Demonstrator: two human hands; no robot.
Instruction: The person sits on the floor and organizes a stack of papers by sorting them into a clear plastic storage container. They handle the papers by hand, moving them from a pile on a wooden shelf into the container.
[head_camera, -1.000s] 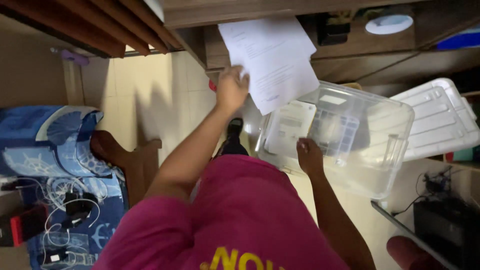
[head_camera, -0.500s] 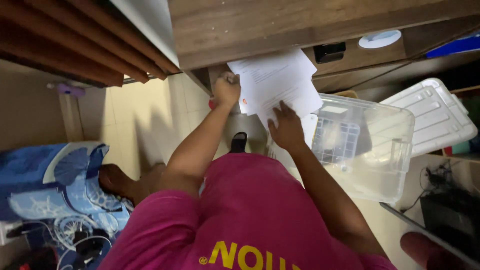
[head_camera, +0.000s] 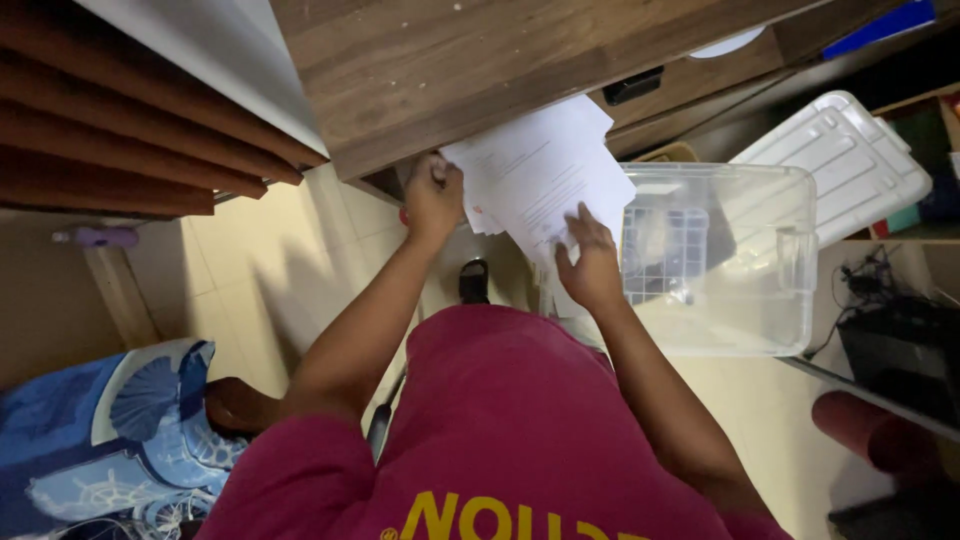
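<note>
Both my hands hold a stack of white printed paper sheets (head_camera: 545, 170) just under the edge of a wooden desk (head_camera: 480, 70). My left hand (head_camera: 435, 195) grips the stack's left edge with closed fingers. My right hand (head_camera: 590, 265) presses its fingers against the lower right of the sheets. A clear plastic storage bin (head_camera: 735, 265) stands on the tiled floor right of my right hand, with a small grid insert inside it. My magenta shirt fills the lower middle of the view.
The bin's white lid (head_camera: 850, 160) leans at the right. A blue patterned cloth (head_camera: 110, 440) lies at lower left. Dark electronics with cables (head_camera: 895, 345) sit at right, and a dark shoe (head_camera: 473, 281) is on the floor.
My right hand left the bin's rim and came up onto the papers. The sheets moved closer under the desk edge, and my view shifted toward the desk.
</note>
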